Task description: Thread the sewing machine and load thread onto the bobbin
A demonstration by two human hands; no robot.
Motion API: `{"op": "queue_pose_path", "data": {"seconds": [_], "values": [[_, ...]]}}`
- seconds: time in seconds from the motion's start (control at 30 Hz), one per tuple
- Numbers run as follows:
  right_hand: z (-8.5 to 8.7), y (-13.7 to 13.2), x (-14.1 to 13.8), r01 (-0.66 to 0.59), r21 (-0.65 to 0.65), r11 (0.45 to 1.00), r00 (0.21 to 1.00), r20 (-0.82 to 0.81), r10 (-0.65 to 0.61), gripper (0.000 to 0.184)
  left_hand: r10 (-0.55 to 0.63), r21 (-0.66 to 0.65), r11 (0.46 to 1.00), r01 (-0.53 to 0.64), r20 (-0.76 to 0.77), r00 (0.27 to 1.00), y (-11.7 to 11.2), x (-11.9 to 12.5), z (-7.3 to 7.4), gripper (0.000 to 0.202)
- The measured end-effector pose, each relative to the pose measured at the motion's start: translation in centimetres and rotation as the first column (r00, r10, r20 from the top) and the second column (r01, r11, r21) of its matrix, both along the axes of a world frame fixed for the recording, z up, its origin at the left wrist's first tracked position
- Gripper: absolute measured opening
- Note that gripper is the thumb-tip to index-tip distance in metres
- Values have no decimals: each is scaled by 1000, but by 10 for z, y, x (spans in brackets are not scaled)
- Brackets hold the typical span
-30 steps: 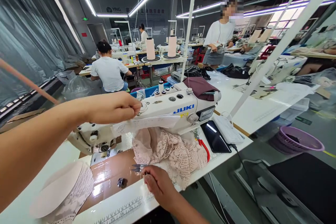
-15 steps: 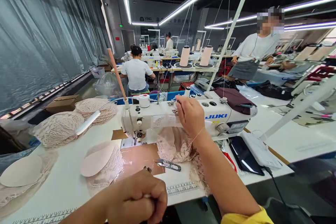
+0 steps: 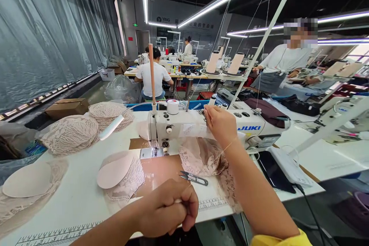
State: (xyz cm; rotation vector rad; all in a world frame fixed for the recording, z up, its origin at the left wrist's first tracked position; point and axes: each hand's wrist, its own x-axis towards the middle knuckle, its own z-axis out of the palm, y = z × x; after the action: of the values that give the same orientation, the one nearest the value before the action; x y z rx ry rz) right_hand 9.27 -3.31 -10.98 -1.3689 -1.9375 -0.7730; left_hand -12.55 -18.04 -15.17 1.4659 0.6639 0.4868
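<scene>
My right hand [image 3: 220,125] is pinched closed at the thread guides on top of a white sewing machine [image 3: 191,125]; whatever its fingertips hold is too small to make out. My left hand [image 3: 170,209] is curled closed low in front of the machine, its grip hidden. Between the hands, thread snips [image 3: 194,178] lie near a brown plate [image 3: 163,167] on the machine bed. Pink lace fabric [image 3: 201,156] is bunched under the machine arm. A lace piece with a pale oval pad [image 3: 115,171] on it lies left of the plate.
Stacks of lace cups [image 3: 69,134] and another lace piece with a pad [image 3: 27,178] are on the left. A lamp [image 3: 112,127] hangs over the table. A phone [image 3: 275,170] lies at right. Thread cones [image 3: 212,62] stand behind; other people [image 3: 152,75] work farther back.
The view has shifted, so the machine and fabric appear farther right. My left hand sits slightly higher and more to the right in the picture. My right hand stays at the machine top.
</scene>
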Motion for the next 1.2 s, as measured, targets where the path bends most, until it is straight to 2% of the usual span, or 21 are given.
{"op": "queue_pose_path", "data": {"seconds": [0.27,0.43,0.6,0.7,0.8,0.83,0.9,0.93,1.0,1.07,1.13,1.2], "values": [[3,-6,-5,185,-93,978,982,67,-179,40,28,-92,996,-15,145,989,8,-3,-12,15],[-10,-10,-5,87,-51,995,996,21,-86,46,51,-124,992,-25,209,977,10,-5,-18,15],[-20,-12,-1,13,-105,994,1000,-2,-13,54,109,-242,970,-31,317,942,12,-1,-27,13],[-35,-31,5,-56,-116,992,998,29,60,62,171,-359,933,-20,394,903,10,-7,-37,11],[-69,-70,10,-136,-147,980,989,42,144,64,240,-443,896,-39,409,880,3,-22,-53,9],[-84,-84,11,-192,-185,964,977,52,205,59,260,-459,886,-58,389,884,-1,-28,-60,8],[-115,-108,9,-342,-333,879,917,85,389,45,275,-473,876,-96,326,905,-9,-35,-73,8],[-128,-115,6,-354,-429,831,900,86,428,40,271,-470,876,-109,292,918,-13,-37,-78,8],[-146,-122,0,-264,-567,780,913,112,391,35,244,-449,886,-117,237,940,-19,-36,-85,9],[-151,-120,-8,-153,-665,731,934,145,327,38,214,-409,905,-116,202,956,-23,-32,-88,10],[-148,-116,-13,-84,-728,681,948,153,280,43,208,-365,921,-133,174,962,-24,-27,-88,10],[-142,-116,-15,-90,-746,660,961,109,254,48,227,-330,929,-170,143,963,-25,-25,-89,10]]}}
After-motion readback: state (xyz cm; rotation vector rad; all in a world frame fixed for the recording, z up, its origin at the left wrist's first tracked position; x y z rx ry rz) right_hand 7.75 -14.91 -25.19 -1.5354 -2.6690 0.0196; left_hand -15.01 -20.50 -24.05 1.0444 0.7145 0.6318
